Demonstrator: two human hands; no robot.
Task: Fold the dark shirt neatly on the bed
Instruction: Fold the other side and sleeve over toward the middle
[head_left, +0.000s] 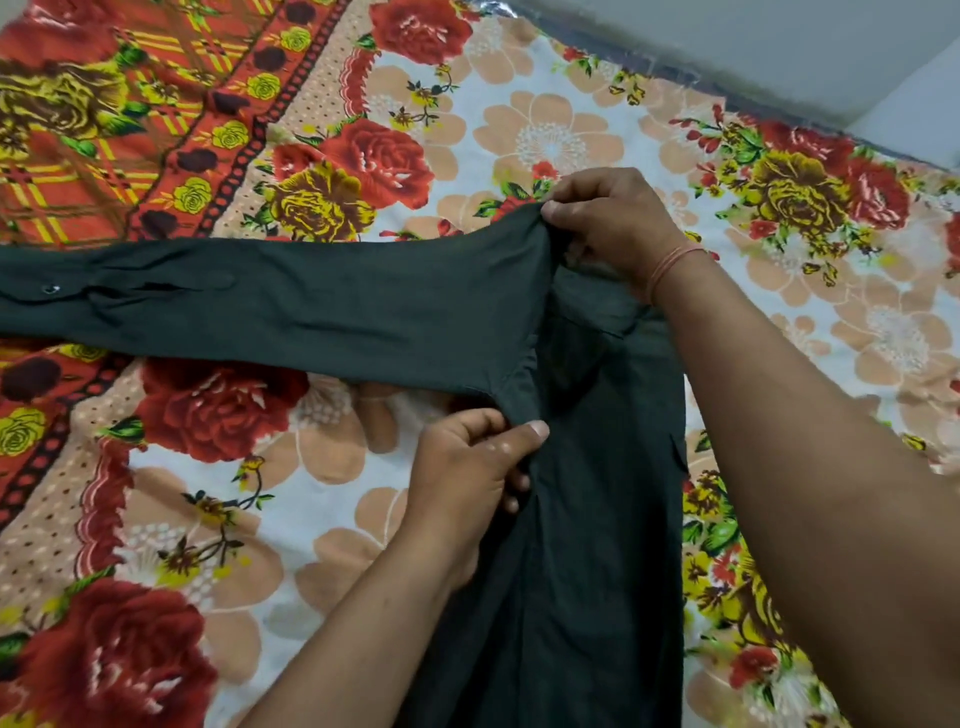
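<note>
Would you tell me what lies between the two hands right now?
In the head view, only the dark shirt: its shoulder seam runs from the right hand down to the left hand.

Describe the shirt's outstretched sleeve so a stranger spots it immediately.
Across the floral bedsheet, a dark shirt lies lengthwise. Its sleeve stretches left from the shoulder, the only plain dark band crossing the bright roses, with a small button near its cuff.

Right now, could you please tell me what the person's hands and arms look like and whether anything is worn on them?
Both forearms are bare, with no sleeves in view. The right hand has a thin band of orange-pink thread wound round its wrist. The left hand shows no ring, watch or band. The fingernails visible on both are short and unpainted. No gloves are worn.
</note>
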